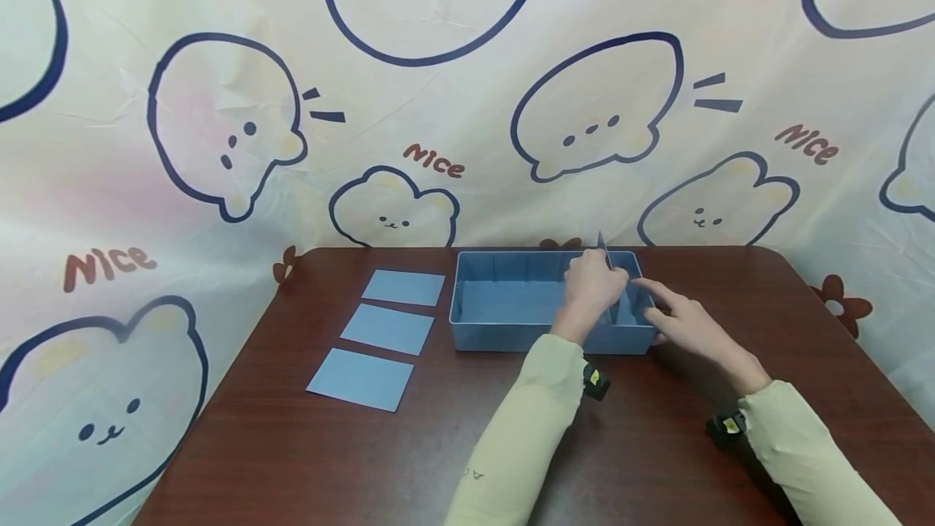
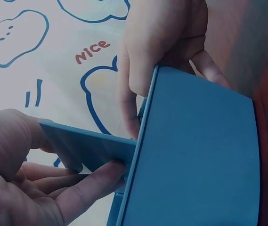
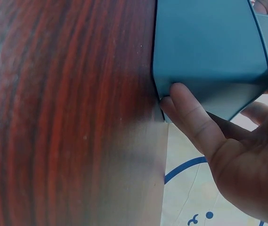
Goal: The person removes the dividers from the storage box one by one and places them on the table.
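A long blue open-topped box stands near the table's far edge. Over its right part, my left hand pinches a thin blue divider panel between thumb and fingers. The panel is upright, its lower part hidden behind the box wall in the left wrist view. At the box's right end, my right hand grips the end wall. Some fingers reach over the rim, while other fingertips press the outside near the bottom corner, as the right wrist view shows.
Left of the box, three flat blue panels lie in a column: a far one, a middle one and a near one. All rest on the dark brown wooden table. A printed cloth hangs behind.
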The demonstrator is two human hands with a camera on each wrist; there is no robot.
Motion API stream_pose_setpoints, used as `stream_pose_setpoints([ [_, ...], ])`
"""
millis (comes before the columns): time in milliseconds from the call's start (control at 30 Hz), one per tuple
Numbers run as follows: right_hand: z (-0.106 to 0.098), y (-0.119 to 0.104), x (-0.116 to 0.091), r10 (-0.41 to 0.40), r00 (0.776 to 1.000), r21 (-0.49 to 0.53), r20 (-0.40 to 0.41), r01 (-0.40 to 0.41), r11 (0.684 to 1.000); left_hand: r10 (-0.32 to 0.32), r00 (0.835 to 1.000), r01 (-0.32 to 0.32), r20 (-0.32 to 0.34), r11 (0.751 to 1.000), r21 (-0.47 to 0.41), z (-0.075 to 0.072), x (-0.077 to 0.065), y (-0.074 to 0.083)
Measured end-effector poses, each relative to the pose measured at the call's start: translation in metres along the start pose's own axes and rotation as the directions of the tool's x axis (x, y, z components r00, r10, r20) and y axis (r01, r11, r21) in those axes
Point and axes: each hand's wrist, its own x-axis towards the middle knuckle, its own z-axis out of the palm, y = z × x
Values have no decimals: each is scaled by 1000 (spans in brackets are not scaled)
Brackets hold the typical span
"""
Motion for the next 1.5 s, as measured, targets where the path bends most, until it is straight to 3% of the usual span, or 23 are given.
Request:
stream_pose_setpoints([
  [400, 1, 0, 0, 11, 1000, -3, 1, -11, 1000, -20, 999, 20, -42, 1000, 3, 1, -1, 3],
  [833, 1, -1, 0, 18, 1000, 1, 3, -18, 1000, -34, 999, 34, -42, 999, -11, -10, 0, 3],
  [1500, 0, 2, 0, -7, 1000, 3, -10, 7, 1000, 42, 992, -24, -118, 989, 148, -11, -2, 16],
])
